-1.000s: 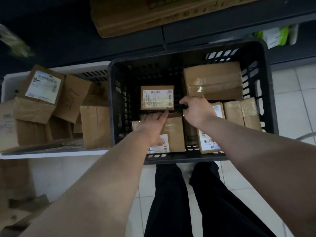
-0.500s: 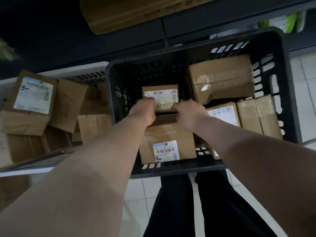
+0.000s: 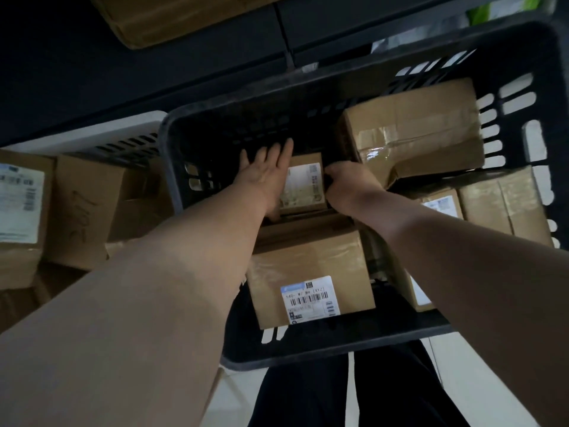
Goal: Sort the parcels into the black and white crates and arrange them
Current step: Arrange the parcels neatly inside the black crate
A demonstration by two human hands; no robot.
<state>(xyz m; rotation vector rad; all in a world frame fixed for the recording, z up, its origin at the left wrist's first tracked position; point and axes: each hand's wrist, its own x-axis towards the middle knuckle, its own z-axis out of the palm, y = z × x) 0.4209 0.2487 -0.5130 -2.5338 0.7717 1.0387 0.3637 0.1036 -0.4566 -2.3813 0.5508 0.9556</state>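
Note:
The black crate (image 3: 197, 124) fills the middle and holds several brown parcels. A small labelled parcel (image 3: 304, 183) sits at the crate's centre. My left hand (image 3: 266, 171) lies with straight fingers along its left side, fingertips past its far edge. My right hand (image 3: 348, 183) curls round its right edge. In front of it rests a bigger labelled parcel (image 3: 311, 272). A large taped parcel (image 3: 415, 134) leans in the far right corner. The white crate (image 3: 101, 140) stands to the left with more parcels (image 3: 83, 204).
A dark shelf unit (image 3: 154, 75) runs behind both crates, with a long cardboard box (image 3: 172, 16) on it. White floor tiles (image 3: 480, 392) and my dark trouser legs (image 3: 308, 396) show below the black crate's near rim.
My view has moved closer over the black crate. The small parcel has been pushed farther back; my left hand went from gripping its near edge to lying flat along its left side.

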